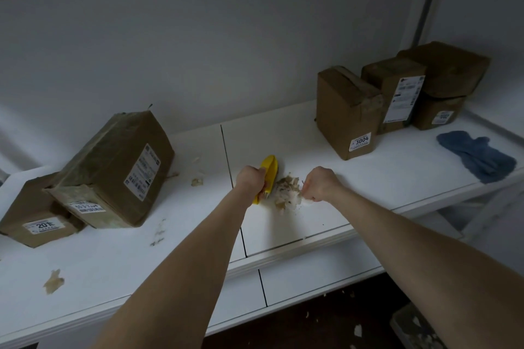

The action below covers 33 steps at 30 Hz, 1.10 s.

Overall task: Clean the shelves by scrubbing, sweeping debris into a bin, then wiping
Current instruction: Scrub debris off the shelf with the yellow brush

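Observation:
A white shelf (326, 224) runs across the view. My left hand (251, 178) grips a yellow scrub brush (269, 170) that stands on the shelf near its middle. Just right of the brush lies a pile of whitish and brown debris (287, 193). My right hand (319, 184) is curled in a fist at the pile's right edge and pinches a bit of debris. Smaller debris scraps lie on the shelf at the left (197, 181) and at the front left (53, 280).
Two cardboard boxes (113, 170) lean together at the left. Several more boxes (347, 113) stand at the back right. A blue cloth (476, 156) lies on the shelf's right end. Debris bits are scattered on the dark floor (326, 323) below.

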Tool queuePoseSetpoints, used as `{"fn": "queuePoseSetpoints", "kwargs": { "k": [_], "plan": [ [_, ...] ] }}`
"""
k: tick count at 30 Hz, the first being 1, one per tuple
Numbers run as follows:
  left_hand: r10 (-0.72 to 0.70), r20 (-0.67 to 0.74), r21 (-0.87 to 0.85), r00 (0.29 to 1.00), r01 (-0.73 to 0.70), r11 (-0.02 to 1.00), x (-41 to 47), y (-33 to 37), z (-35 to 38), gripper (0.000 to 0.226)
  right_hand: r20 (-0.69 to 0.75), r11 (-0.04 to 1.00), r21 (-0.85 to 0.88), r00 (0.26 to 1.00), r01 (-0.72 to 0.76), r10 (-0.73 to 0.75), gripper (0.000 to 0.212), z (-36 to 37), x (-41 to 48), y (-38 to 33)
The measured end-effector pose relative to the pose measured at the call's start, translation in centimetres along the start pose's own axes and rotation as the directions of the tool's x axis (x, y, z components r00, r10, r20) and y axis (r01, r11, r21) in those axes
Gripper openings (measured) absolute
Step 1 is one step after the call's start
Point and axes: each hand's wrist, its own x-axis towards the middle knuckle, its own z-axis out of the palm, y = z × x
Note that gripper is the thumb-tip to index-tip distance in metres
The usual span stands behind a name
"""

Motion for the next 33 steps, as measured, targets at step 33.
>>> {"fn": "queuePoseSetpoints", "kwargs": {
  "k": [33],
  "plan": [
    [0.188,0.113,0.256,0.976,-0.211,0.943,2.9,2.1,1.2,0.038,-0.147,0.99,0.083,0.982,-0.112,0.123,0.034,-1.1,1.6,1.1]
  ]
}}
